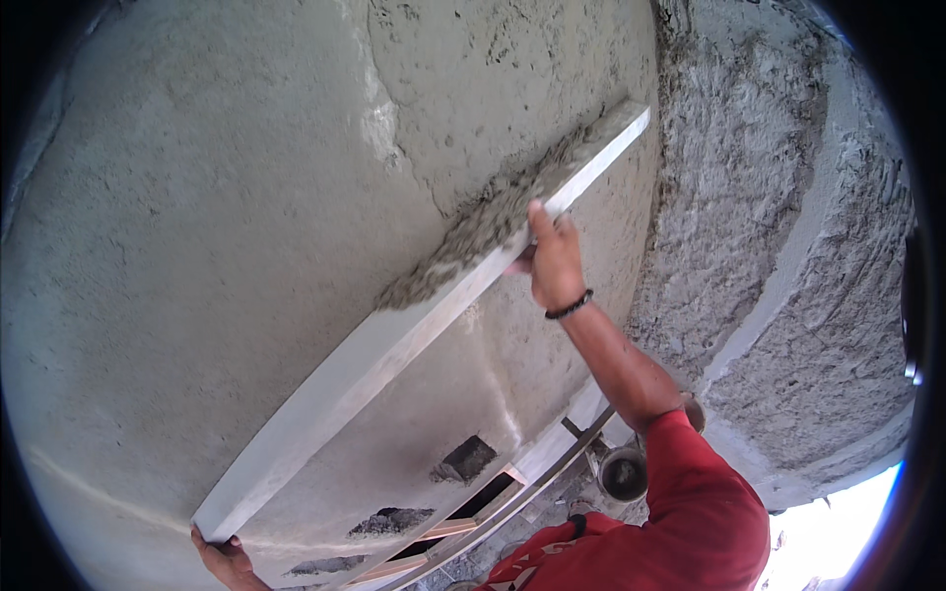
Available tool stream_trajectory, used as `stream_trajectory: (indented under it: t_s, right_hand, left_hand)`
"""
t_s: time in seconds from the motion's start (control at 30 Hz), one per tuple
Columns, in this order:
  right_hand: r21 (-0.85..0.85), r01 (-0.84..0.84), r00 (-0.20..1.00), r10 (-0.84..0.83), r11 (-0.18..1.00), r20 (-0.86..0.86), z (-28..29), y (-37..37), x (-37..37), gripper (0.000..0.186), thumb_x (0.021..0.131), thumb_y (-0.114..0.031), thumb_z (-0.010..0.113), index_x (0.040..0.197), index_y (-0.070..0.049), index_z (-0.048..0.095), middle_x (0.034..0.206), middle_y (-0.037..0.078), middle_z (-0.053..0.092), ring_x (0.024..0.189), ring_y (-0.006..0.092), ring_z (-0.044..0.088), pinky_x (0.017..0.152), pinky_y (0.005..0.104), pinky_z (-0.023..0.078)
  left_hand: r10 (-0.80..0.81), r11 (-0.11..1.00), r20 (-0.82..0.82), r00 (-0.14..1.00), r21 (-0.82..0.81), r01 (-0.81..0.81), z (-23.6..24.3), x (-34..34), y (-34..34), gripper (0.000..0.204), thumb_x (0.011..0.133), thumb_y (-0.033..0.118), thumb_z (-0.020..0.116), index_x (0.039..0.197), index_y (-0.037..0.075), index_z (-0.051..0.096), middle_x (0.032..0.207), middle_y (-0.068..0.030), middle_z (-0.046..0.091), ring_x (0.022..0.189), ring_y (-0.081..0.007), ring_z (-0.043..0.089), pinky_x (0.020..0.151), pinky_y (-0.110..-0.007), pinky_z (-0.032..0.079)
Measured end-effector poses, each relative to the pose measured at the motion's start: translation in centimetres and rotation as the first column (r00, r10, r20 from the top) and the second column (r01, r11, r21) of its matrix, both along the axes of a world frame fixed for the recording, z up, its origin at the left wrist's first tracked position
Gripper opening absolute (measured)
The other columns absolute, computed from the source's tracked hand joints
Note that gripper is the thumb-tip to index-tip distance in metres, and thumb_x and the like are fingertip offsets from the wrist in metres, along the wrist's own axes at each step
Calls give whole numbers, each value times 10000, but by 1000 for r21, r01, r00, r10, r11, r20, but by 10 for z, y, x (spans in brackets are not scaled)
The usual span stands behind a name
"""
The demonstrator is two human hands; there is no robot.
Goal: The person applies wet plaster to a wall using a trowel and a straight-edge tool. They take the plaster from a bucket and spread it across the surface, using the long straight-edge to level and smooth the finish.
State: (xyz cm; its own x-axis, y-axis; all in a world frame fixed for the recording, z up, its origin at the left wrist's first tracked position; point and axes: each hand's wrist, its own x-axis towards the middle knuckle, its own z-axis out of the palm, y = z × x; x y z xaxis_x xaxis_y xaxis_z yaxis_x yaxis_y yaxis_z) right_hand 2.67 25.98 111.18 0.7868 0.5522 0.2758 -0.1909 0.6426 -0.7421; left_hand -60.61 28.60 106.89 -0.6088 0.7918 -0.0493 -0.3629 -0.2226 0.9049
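Note:
A long pale straightedge (360, 355) lies against the plastered wall (217, 187), slanting from the lower left to the upper right. Wet grey mortar (473, 234) is heaped along the upper half of its top edge. My right hand (555, 261), with a dark bead bracelet at the wrist, is closed around the bar past its middle, thumb against the near face. At the bar's lower left end, my left hand (225, 559) grips the tip; part of it is hidden behind the bar. Above the bar the plaster is partly smooth and partly rough and pitted.
To the right, a rough grey wall (729, 187) with a smoother vertical band meets this one at a corner. Lower down are rectangular holes (465, 459) in the plaster and wooden pieces (448, 529). A round bucket (623, 475) stands below, beside my red-sleeved arm.

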Motion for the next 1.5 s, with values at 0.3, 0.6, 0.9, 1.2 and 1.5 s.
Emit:
stream_trajectory:
  t_s: [0.3,0.6,0.9,1.2,1.5]
  right_hand:
    - [84,68,991,-77,994,106,69,8,57,321,953,-284,485,1033,23,535,806,105,639,566,159,637,397,247,524]
    - [62,115,972,-125,991,200,167,16,165,368,967,-308,456,1076,38,517,950,159,648,626,206,658,454,288,560]
    - [79,25,937,-51,997,346,210,23,240,367,973,-303,446,1208,-21,448,1111,144,580,956,262,626,657,390,608]
    - [57,-41,955,23,998,295,167,-23,177,358,983,-291,408,1179,6,450,1090,174,574,940,272,625,671,385,597]
    - [-188,-76,997,69,979,-39,1,-126,73,431,991,-292,379,1242,58,386,1105,240,582,945,278,638,755,339,586]
  left_hand:
    - [-80,990,-104,991,103,91,51,53,-5,319,950,387,475,1101,114,545,909,8,614,644,-81,529,437,-218,327]
    - [-233,943,-177,956,198,266,133,148,-20,326,947,373,509,1068,70,514,807,-21,580,556,-110,481,462,-226,353]
    - [-347,891,-247,905,214,401,181,178,-21,262,952,315,522,1014,64,484,818,-48,581,587,-118,553,478,-192,445]
    - [-349,890,-261,900,207,406,166,130,-29,251,961,311,507,1040,73,495,824,-34,574,606,-118,538,500,-213,420]
    - [-455,879,-36,890,141,455,41,64,-51,333,911,323,582,1126,75,528,1053,-50,622,844,-138,608,582,-234,472]
